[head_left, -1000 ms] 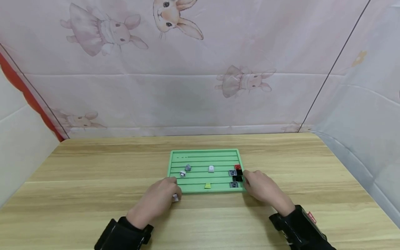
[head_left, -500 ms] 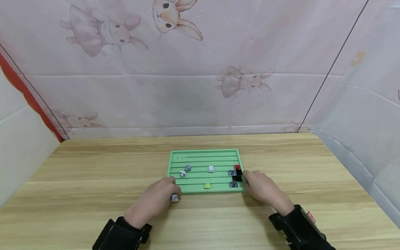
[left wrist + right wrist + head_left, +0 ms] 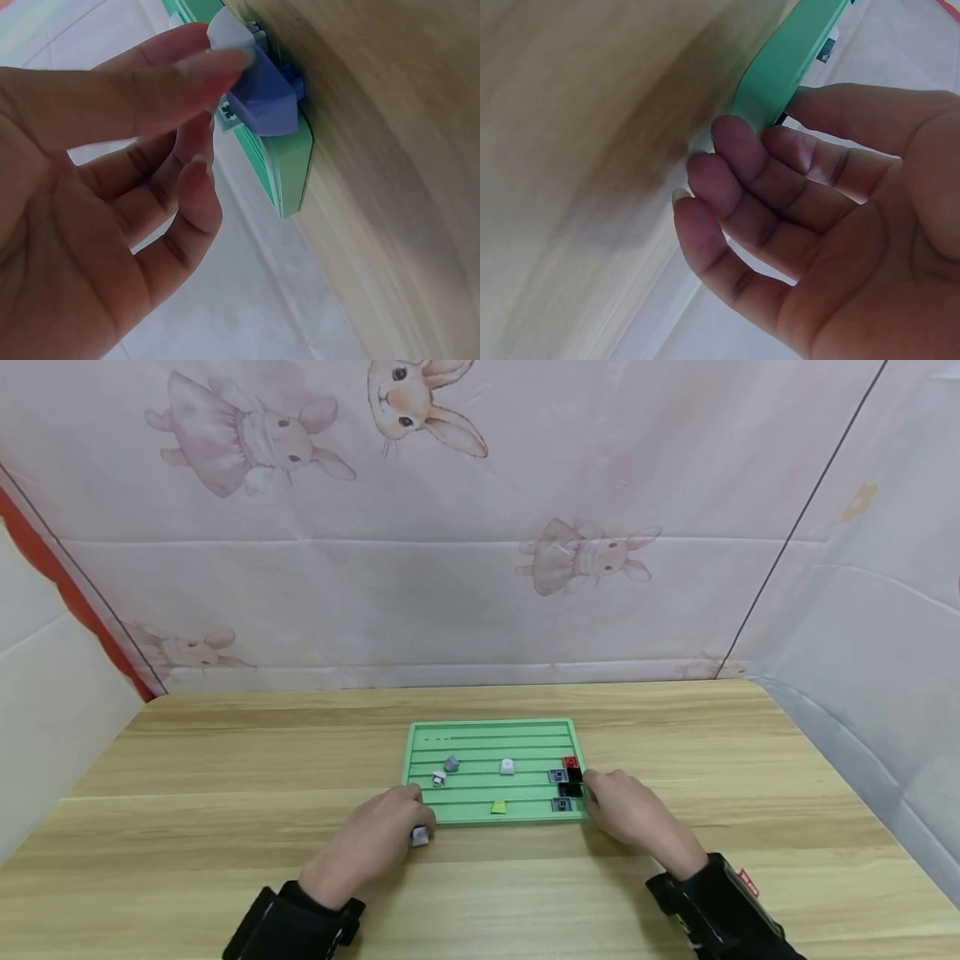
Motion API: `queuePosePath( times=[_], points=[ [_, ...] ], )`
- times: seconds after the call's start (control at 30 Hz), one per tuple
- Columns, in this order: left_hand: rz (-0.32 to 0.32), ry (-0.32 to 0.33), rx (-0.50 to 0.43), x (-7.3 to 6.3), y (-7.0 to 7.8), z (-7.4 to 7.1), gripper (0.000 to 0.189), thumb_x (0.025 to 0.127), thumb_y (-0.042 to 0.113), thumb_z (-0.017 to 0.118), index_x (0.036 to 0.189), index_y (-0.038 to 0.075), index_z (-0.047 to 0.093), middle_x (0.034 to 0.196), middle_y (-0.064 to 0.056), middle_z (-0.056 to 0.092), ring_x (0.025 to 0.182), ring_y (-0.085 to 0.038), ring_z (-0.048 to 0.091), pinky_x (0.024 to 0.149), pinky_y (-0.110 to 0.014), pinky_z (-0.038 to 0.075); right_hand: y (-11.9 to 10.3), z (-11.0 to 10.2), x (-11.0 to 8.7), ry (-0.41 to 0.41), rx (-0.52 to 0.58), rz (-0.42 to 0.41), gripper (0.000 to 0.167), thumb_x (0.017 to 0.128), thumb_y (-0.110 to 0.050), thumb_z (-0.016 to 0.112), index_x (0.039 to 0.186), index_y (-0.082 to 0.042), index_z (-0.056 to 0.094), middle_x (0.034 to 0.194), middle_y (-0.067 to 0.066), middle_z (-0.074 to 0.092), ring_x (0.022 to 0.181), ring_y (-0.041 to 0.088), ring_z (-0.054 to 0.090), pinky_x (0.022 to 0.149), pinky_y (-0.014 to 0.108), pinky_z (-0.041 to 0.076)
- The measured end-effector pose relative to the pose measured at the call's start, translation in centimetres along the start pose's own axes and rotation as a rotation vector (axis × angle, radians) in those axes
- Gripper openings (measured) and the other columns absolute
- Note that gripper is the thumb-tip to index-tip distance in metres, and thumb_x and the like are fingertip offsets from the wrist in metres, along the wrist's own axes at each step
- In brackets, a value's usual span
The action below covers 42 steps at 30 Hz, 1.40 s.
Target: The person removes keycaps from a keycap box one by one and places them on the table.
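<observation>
My left hand pinches a grey-white keycap between thumb and forefinger, just off the front left corner of a green ridged tray. This keycap looks bluish in the left wrist view; the other fingers are loosely bent. At the tray's right edge, my right hand grips the rim, thumb on one side and bent fingers on the other. Beside those fingertips lie black keycaps, partly covered, with a red keycap and grey keycaps close by.
On the tray also lie a white keycap, a dark grey keycap, a patterned white keycap and a yellow-green keycap. The wooden table meets a rabbit-print cloth at the back.
My left hand has shifted very slightly left and back toward me, and more of the pinched keycap shows. The right hand and the tray stay in place.
</observation>
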<state>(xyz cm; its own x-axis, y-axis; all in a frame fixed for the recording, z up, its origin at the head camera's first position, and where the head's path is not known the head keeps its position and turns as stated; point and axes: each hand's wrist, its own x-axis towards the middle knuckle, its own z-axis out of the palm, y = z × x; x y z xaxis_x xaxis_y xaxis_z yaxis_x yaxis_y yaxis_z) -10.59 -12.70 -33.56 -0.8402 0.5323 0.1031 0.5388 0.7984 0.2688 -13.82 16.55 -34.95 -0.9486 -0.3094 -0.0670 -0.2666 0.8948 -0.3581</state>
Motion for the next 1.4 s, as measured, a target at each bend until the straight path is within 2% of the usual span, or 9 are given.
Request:
queuePosePath(
  times=[0.13,0.27,0.57,0.77,0.9,1.1,1.4],
  points=[
    [0.005,-0.021,-0.023,0.0,0.1,0.0,0.016,0.072,-0.005,0.069,0.078,0.009,0.071,0.075,0.002,0.049,0.067,-0.010,0.045,0.059,-0.024,0.041,0.0,0.0,0.0,0.001,0.000,-0.001,0.005,0.084,-0.001,0.055,0.079,-0.002,0.054,0.057,0.003,0.043,0.048,0.012,0.040,0.044,0.025,0.033],
    [-0.004,-0.035,-0.014,0.1,0.2,0.2,0.017,0.073,-0.007,0.067,0.079,0.009,0.071,0.076,0.001,0.049,0.067,-0.010,0.046,0.059,-0.024,0.042,0.0,0.0,0.0,0.001,0.001,-0.002,0.004,0.084,-0.001,0.055,0.080,-0.002,0.054,0.057,0.003,0.044,0.048,0.012,0.040,0.044,0.025,0.033],
    [-0.004,-0.024,0.001,0.1,0.1,0.3,0.019,0.073,-0.010,0.066,0.077,0.008,0.070,0.074,0.001,0.048,0.065,-0.010,0.045,0.057,-0.024,0.041,0.0,-0.1,0.0,-0.002,0.005,-0.005,0.004,0.084,-0.001,0.055,0.081,-0.001,0.055,0.058,0.003,0.044,0.049,0.012,0.040,0.044,0.025,0.033],
    [0.002,0.008,0.004,0.0,0.1,-0.1,0.015,0.071,-0.004,0.071,0.078,0.009,0.070,0.075,0.002,0.049,0.067,-0.011,0.044,0.057,-0.024,0.040,0.0,-0.1,0.0,0.004,0.008,-0.010,0.003,0.084,-0.001,0.055,0.081,-0.001,0.055,0.058,0.002,0.044,0.049,0.012,0.041,0.044,0.025,0.033],
    [-0.033,0.037,0.042,0.1,0.1,-0.4,0.015,0.071,0.000,0.073,0.084,0.007,0.068,0.077,0.000,0.052,0.068,-0.012,0.048,0.057,-0.025,0.042,-0.1,-0.1,0.0,0.008,0.006,-0.015,0.004,0.084,0.000,0.055,0.080,-0.001,0.055,0.058,0.002,0.044,0.049,0.012,0.040,0.044,0.025,0.033],
    [-0.151,0.095,0.086,0.4,0.1,-0.7,0.017,0.076,0.003,0.071,0.093,0.003,0.064,0.075,-0.002,0.054,0.063,-0.012,0.048,0.053,-0.025,0.039,0.0,-0.1,-0.1,0.007,0.009,-0.020,0.004,0.084,0.000,0.055,0.080,-0.001,0.054,0.058,0.002,0.044,0.048,0.012,0.040,0.044,0.024,0.032],
    [-0.193,0.095,0.070,0.4,-0.1,-0.7,0.018,0.078,0.006,0.069,0.094,0.002,0.063,0.073,-0.002,0.054,0.059,-0.010,0.044,0.050,-0.024,0.036,0.0,0.0,0.0,0.011,-0.002,-0.025,0.004,0.084,0.000,0.055,0.080,-0.001,0.054,0.058,0.002,0.044,0.049,0.012,0.040,0.044,0.024,0.032]
  ],
)
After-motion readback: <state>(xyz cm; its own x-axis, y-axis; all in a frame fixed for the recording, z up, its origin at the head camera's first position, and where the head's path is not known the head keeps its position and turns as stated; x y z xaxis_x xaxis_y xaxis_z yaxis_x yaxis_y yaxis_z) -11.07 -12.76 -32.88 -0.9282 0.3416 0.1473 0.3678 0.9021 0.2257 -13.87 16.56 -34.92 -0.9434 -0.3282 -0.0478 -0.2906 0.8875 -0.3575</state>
